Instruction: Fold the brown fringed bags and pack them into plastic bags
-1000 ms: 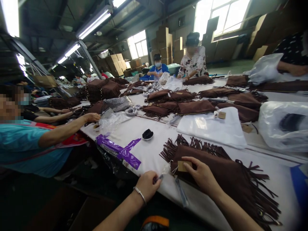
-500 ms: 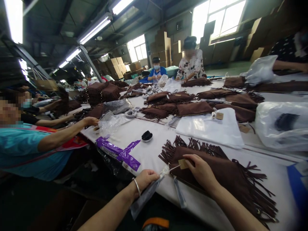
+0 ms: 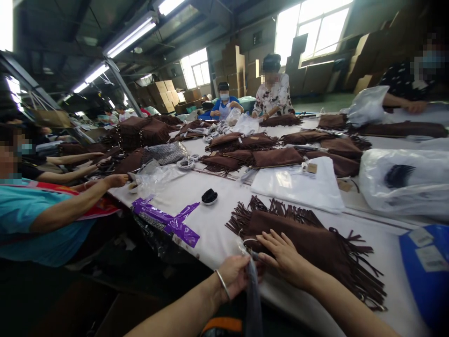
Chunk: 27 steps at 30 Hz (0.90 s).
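Note:
A brown fringed suede piece (image 3: 315, 245) lies flat on the white table (image 3: 217, 234) in front of me. My right hand (image 3: 282, 255) rests on its near left corner, fingers spread over the fabric. My left hand (image 3: 235, 276), with a bangle on the wrist, is at the table edge and grips a narrow clear plastic sleeve (image 3: 252, 295) that hangs down over the edge. A thin white tag string (image 3: 245, 241) loops at the corner between my hands.
A white plastic bag (image 3: 298, 185) and more brown fringed pieces (image 3: 277, 157) lie beyond. Purple tape strips (image 3: 171, 220) and a small black dish (image 3: 209, 196) sit to the left. A person's arm (image 3: 73, 203) reaches across at left. Other people work at the far side. A blue sheet (image 3: 426, 267) lies at right.
My right hand let go of the paper tag and flattened onto the fabric corner. My left hand moved right, closer to it, and the plastic sleeve now hangs straight down.

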{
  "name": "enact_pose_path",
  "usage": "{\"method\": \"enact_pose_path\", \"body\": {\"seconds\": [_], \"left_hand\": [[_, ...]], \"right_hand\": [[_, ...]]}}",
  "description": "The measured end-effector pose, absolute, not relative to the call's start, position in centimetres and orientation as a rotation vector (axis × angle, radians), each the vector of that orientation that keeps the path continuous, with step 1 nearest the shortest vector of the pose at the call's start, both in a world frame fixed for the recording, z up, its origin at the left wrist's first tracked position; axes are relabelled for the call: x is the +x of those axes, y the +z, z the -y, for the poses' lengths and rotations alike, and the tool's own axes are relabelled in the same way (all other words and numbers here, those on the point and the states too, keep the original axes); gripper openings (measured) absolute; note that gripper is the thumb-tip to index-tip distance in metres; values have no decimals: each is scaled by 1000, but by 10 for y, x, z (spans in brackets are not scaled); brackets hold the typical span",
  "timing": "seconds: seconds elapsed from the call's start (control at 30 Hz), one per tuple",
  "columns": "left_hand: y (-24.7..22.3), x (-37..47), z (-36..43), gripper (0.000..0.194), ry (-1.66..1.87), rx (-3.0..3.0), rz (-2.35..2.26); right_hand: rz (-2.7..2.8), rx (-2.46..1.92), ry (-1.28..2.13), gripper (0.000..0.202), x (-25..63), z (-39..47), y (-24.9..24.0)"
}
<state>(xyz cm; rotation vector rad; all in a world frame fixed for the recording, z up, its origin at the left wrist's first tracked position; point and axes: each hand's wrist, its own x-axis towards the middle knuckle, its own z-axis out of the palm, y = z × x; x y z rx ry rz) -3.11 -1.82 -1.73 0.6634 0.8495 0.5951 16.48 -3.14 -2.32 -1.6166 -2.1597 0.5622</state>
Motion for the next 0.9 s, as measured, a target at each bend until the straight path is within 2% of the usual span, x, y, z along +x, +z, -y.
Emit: {"method": "enact_pose_path", "body": {"seconds": [0.13, 0.23, 0.37, 0.5, 0.6, 0.77, 0.9], "left_hand": [[-28, 3, 27, 17, 906, 493, -839], [-28, 14, 29, 17, 966, 438, -859], [-21, -2, 25, 20, 795, 503, -857], [-20, -21, 18, 36, 735, 488, -788], [-26, -23, 11, 41, 790, 431, -808], [-39, -22, 4, 26, 870, 399, -899], [-39, -34, 6, 26, 769, 458, -857]], "right_hand": [[2196, -1689, 628, 84, 157, 29, -14], [2222, -1748, 609, 96, 147, 30, -17], [2195, -1829, 386, 91, 132, 37, -37], [2082, -1860, 38, 74, 126, 38, -58], [2138, -1748, 125, 72, 134, 37, -57], [2193, -1640, 475, 76, 145, 46, -39], [2111, -1701, 519, 69, 135, 51, -40]]}}
